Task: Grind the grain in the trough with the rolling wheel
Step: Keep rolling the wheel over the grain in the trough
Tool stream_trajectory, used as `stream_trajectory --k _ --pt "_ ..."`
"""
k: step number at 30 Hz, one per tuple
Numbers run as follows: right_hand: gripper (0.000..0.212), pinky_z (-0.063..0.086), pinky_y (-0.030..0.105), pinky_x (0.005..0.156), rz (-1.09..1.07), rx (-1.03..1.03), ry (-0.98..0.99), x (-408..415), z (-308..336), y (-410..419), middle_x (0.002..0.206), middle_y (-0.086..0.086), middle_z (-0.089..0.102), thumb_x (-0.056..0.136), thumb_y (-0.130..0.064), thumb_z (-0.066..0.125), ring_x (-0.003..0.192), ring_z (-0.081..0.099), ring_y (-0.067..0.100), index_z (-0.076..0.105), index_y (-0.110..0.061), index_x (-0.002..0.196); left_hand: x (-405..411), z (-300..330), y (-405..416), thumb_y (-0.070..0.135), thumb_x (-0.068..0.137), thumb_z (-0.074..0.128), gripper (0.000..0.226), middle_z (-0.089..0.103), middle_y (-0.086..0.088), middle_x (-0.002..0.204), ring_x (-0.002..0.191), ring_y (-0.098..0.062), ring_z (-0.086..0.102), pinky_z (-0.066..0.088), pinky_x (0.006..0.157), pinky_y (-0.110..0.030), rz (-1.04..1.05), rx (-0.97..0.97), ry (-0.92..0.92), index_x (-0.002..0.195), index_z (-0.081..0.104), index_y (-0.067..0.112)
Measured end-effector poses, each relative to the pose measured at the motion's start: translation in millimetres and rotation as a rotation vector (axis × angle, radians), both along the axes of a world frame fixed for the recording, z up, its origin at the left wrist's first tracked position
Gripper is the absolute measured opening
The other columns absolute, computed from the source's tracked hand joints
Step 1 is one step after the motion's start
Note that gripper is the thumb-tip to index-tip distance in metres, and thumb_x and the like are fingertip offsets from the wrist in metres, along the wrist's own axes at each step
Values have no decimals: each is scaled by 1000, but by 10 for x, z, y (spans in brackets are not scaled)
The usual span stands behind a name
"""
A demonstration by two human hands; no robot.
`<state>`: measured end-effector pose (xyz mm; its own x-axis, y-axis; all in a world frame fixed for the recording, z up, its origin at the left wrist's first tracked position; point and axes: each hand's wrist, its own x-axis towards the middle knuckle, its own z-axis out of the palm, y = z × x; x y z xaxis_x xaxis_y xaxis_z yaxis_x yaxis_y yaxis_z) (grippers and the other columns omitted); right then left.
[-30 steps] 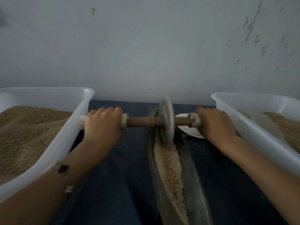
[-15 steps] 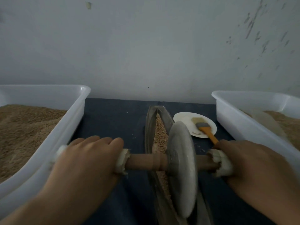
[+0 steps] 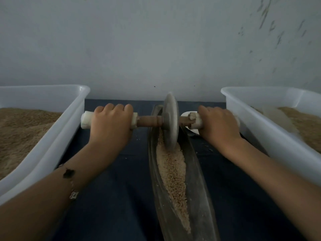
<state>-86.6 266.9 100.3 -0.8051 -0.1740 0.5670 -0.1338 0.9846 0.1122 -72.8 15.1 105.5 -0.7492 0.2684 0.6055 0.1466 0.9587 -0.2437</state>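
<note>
Gripped at both padded ends of the axle: left hand (image 3: 111,124) at 9 o'clock, right hand (image 3: 218,126) at 3 o'clock, each curled tight. Rolling wheel (image 3: 171,120) upright at the far, 12 o'clock end of the trough (image 3: 199,197), bedded in grain (image 3: 172,169). Likely heavy, rigid, slick-rimmed; best steered level from the wrapped grips.

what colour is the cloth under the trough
Dark navy blue cloth, plain with no pattern, seen best in the head view.
</note>
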Motion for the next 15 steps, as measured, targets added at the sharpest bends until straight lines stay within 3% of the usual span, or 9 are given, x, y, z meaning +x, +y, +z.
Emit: stream_trajectory --k 5,8,11,13,15 --pt "24 29 28 52 20 28 -102 769 23 121 65 -4 51 64 -17 73 57 51 23 57 -21 81 525 20 -78 37 78 60 38 39 14 63 59 -7 39 28 59 -24 -26 8 -154 64 27 28" --pt "39 27 26 45 56 3 -205 1105 95 179 56 -13 37 51 -24 79 49 42 11 46 -33 69 848 95 -151 38 64 68 42 41 12 54 51 -6 45 37 50 -25 -100 56 -250 57 28 31" --pt "26 37 21 58 -34 101 -316 1189 125 181 67 -17 40 69 -47 61 63 42 2 39 -41 81 988 112 -247 43 54 61 39 43 11 50 48 -9 51 49 48 -35 -153 105 -331 56 23 35" --pt "31 39 26 58 -3 157 -333 1175 147 151 66 -15 44 62 -40 68 62 44 5 43 -40 81 999 122 -218 46 61 54 31 45 11 55 53 -6 51 48 52 -29 -117 93 -381 57 26 33" --pt "36 38 31 48 102 72 -126 1098 118 124 59 -5 49 43 -13 77 51 47 21 57 -23 71 891 44 -200 48 75 51 26 49 12 67 65 -3 51 40 55 -19 -21 87 -422 66 34 30"
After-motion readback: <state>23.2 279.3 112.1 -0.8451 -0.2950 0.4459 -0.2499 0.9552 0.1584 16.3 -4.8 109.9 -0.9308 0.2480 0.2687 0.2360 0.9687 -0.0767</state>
